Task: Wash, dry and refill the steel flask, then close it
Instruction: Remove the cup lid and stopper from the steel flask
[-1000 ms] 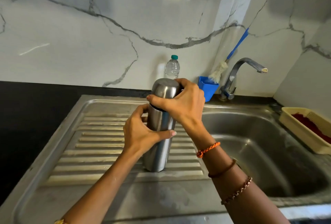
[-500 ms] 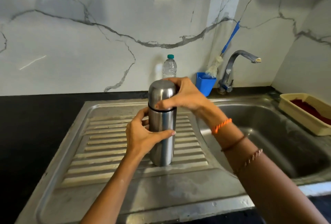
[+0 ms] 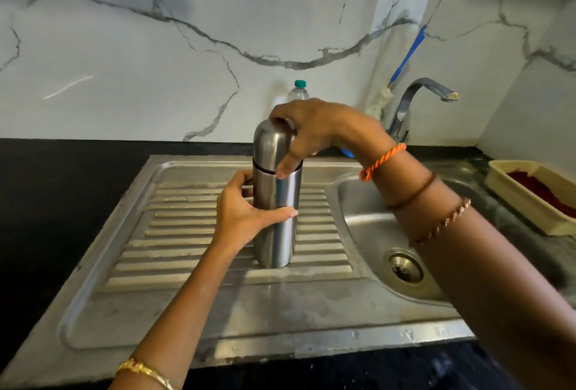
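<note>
The steel flask [image 3: 274,233] stands upright on the ribbed draining board [image 3: 187,233] of the steel sink. Its domed steel cap [image 3: 268,143] sits on top, with a dark seam below it. My left hand [image 3: 240,218] grips the flask's body from the left, thumb across the front. My right hand [image 3: 318,131] grips the cap from above and from the right, thumb pointing down over the seam.
The sink basin [image 3: 367,224] with its drain [image 3: 403,268] lies to the right, under a curved tap [image 3: 414,93]. A clear water bottle with a green cap [image 3: 298,92] stands behind the flask. A blue-handled brush [image 3: 405,59] leans on the wall. A beige tray [image 3: 530,202] sits at far right.
My right hand has turned on the cap, its wrist swinging up and to the right. The left hand has kept its grip on the body. The view has shifted.
</note>
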`<state>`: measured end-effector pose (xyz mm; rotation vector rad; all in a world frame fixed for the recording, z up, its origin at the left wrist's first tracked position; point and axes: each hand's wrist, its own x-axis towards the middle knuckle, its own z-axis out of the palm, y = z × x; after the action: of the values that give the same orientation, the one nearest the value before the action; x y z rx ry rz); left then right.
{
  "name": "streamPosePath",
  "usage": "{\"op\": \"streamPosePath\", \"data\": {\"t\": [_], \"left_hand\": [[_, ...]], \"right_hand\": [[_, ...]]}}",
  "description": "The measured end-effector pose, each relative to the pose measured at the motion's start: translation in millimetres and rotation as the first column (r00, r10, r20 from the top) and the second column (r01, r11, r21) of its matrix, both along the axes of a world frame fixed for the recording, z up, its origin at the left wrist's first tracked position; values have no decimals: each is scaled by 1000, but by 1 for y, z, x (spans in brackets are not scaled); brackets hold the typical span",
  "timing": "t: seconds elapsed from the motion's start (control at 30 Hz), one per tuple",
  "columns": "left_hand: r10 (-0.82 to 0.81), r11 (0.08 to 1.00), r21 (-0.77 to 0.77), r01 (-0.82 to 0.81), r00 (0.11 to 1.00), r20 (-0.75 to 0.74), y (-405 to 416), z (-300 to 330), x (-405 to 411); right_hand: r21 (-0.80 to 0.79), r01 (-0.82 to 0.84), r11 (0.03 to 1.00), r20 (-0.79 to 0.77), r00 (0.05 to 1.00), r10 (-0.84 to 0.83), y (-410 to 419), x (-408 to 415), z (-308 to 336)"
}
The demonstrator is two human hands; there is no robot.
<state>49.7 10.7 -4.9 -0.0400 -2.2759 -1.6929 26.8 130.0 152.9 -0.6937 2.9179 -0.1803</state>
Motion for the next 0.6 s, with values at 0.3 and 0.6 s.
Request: {"op": "streamPosePath", "data": {"t": [0.3, 0.6], "left_hand": [[-20, 999, 44, 19, 999, 28, 4, 2, 2], [-39, 997, 72, 36, 998, 40, 5, 5, 6]], "right_hand": [[60, 11, 998, 78, 997, -15, 3, 2, 33], [129, -154, 980, 59, 987, 148, 5, 7, 27]]}}
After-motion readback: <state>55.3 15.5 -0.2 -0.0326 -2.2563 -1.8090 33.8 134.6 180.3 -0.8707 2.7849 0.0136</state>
